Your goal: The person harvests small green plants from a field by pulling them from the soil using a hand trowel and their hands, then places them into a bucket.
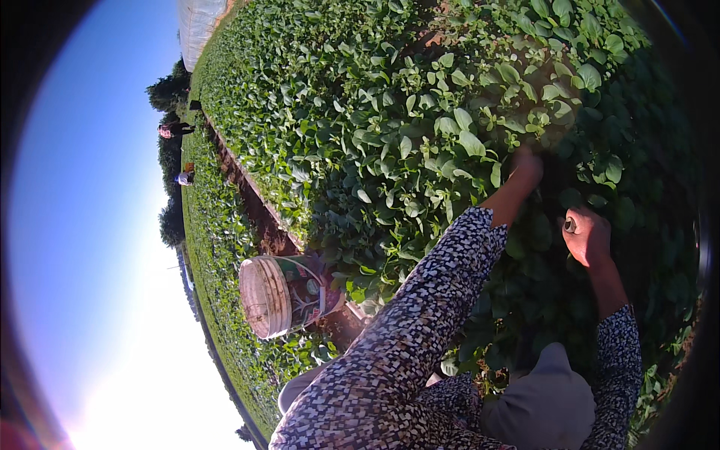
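Observation:
My left hand (527,166) reaches in among the leafy green plants (471,142); its fingers are hidden in foliage and shadow. Just to its right, my right hand (587,236) is closed in a fist over shaded leaves. A small round end, possibly of a handle, pokes out of that fist, but I cannot make out what it belongs to. Both arms wear dark sleeves with a pale speckled pattern. The two hands are apart, with dark leaves between them.
The view is strongly tilted. Left of my arm a white plastic bucket (264,298) with a coloured label and wire handle stands by a bare soil strip (259,217). My grey-clad knee (547,401) is below. Far off are two people (174,130) and a plastic-covered structure (199,28).

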`<state>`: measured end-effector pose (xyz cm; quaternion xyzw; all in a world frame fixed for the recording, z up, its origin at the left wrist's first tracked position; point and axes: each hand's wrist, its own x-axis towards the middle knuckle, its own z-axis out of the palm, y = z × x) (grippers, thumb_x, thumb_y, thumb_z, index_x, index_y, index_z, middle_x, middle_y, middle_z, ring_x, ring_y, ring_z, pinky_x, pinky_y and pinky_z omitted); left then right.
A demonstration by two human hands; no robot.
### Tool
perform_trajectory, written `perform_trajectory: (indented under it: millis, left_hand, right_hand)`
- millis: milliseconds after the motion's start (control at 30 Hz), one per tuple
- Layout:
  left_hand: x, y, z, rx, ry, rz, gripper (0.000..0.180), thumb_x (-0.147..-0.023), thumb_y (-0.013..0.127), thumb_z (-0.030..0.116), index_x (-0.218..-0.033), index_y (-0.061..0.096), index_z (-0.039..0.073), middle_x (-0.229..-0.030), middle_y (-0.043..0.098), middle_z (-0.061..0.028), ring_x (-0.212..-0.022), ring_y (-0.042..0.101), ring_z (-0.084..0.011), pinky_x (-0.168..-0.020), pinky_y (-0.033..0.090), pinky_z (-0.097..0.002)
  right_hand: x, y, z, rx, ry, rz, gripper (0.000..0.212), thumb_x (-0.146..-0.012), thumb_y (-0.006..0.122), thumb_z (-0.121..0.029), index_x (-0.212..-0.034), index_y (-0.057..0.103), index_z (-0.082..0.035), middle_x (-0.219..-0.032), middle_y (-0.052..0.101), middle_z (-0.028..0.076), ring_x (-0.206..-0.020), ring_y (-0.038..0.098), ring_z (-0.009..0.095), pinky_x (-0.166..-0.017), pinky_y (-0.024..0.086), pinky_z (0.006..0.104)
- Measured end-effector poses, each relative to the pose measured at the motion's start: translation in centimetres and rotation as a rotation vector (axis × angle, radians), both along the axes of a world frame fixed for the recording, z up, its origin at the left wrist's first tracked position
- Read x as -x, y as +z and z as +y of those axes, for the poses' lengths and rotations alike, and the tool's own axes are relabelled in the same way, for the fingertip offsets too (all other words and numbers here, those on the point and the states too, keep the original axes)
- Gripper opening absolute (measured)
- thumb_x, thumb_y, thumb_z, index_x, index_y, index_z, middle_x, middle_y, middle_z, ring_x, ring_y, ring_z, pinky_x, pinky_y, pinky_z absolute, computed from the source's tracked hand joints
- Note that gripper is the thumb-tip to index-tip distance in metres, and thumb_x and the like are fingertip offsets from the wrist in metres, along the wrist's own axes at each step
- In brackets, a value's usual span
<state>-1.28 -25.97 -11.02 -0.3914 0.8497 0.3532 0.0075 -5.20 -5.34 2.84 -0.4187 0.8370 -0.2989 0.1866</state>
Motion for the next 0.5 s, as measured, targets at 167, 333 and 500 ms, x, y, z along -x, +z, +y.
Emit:
perform_trajectory:
  millis: [167,333,500]
  left_hand:
    - [-0.2,5.5,0.6,-0.811,0.535,0.33,0.026,-0.084,0.062,0.018,-0.105,0.06,0.004,-0.091,0.062,-0.0079,-0.074,0.056,-0.0181,-0.068,0.049,-0.0339]
    - [-5.1,8.3,-8.0,-1.527,0.546,0.854,0.022,-0.096,0.044,0.024,-0.084,0.056,0.01,-0.077,0.056,-0.0038,-0.068,0.051,-0.0197,-0.061,0.043,-0.0325]
    - [-0.8,13.8,-5.6,-1.106,0.855,0.879,0.024,-0.097,0.037,0.023,-0.092,0.053,0.006,-0.09,0.06,-0.0112,-0.081,0.059,-0.0257,-0.077,0.052,-0.0456]
  right_hand:
    - [0.6,0.9,2.2,-0.142,-0.155,-0.195,0.026,-0.077,0.07,-0.023,-0.066,0.053,-0.006,-0.064,0.056,0.008,-0.062,0.057,0.029,-0.055,0.044,0.0382]
    - [1.2,2.4,2.8,-0.034,-0.373,-0.685,0.033,-0.08,0.069,-0.034,-0.069,0.059,-0.005,-0.063,0.054,0.008,-0.058,0.052,0.019,-0.057,0.041,0.036]
    - [1.3,2.3,3.8,0.01,-0.405,-0.711,0.038,-0.079,0.068,-0.039,-0.07,0.059,-0.003,-0.063,0.054,0.008,-0.06,0.051,0.02,-0.061,0.042,0.0346]
